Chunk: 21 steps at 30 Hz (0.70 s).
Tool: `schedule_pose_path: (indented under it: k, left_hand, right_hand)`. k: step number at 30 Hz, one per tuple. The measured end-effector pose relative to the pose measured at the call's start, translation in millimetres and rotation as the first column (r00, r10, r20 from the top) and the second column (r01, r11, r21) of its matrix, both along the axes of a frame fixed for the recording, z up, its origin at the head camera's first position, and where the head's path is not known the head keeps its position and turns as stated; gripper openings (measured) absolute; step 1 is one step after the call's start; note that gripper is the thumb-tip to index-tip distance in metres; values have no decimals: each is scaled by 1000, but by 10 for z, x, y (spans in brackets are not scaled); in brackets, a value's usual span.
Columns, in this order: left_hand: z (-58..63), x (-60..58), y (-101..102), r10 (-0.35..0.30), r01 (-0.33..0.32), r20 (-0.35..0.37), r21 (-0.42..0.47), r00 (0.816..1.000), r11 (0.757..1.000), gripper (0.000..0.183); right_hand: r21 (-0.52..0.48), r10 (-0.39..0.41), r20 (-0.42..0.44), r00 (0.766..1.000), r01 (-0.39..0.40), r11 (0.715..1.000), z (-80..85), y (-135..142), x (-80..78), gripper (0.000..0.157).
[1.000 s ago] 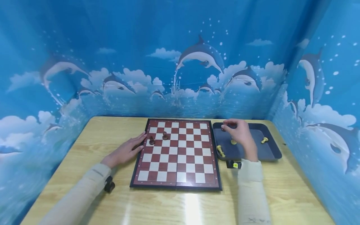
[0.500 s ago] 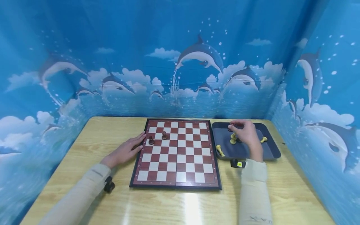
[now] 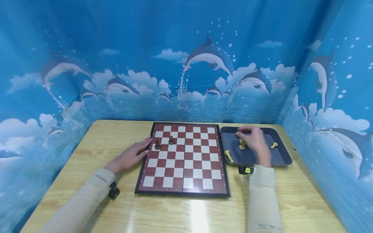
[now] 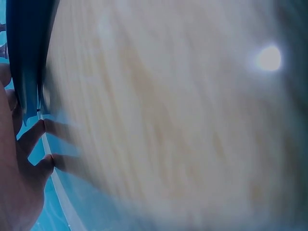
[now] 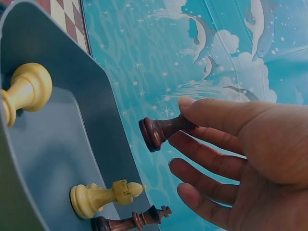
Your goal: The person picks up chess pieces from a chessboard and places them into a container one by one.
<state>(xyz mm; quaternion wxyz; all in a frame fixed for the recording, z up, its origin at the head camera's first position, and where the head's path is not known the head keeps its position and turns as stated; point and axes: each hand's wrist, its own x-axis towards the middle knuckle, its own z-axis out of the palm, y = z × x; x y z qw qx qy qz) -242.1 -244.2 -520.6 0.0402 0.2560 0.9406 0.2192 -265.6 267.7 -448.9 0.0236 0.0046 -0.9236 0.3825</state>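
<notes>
A dark brown chess piece point(image 5: 156, 132) is pinched between the thumb and fingers of my right hand point(image 3: 254, 139), base outward, above the grey tray point(image 3: 272, 158). The hand hides the piece's upper end. In the right wrist view a pale rook point(image 5: 98, 198) stands in the tray beside a dark king point(image 5: 127, 222). My left hand point(image 3: 129, 157) rests with its extended fingers at the left edge of the chessboard point(image 3: 187, 163). Two dark pieces stand on the board near those fingers: one piece point(image 3: 157, 145) close to the edge and another piece point(image 3: 171, 140) further in.
Inside the tray, a pale piece point(image 3: 228, 156) lies by the left wall and a pale pawn-like piece point(image 3: 274, 145) lies on the right. The tray sits just right of the board on a wooden table point(image 3: 116, 207). A dolphin-print curtain point(image 3: 140, 84) surrounds the table's back and sides.
Over the past second my right hand has shifted a little to the right above the tray, still holding the dark chess piece. The left hand and the board pieces have stayed put.
</notes>
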Motion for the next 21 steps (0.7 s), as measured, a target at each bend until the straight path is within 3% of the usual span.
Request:
schedule_pose_path:
  k: [21]
  left_hand:
    - [-11, -24, 10, 2, -2, -7, -11, 1000, 1000, 58]
  right_hand:
    - [21, 10, 12, 1000, -10, 1000, 43, -54, 24, 31]
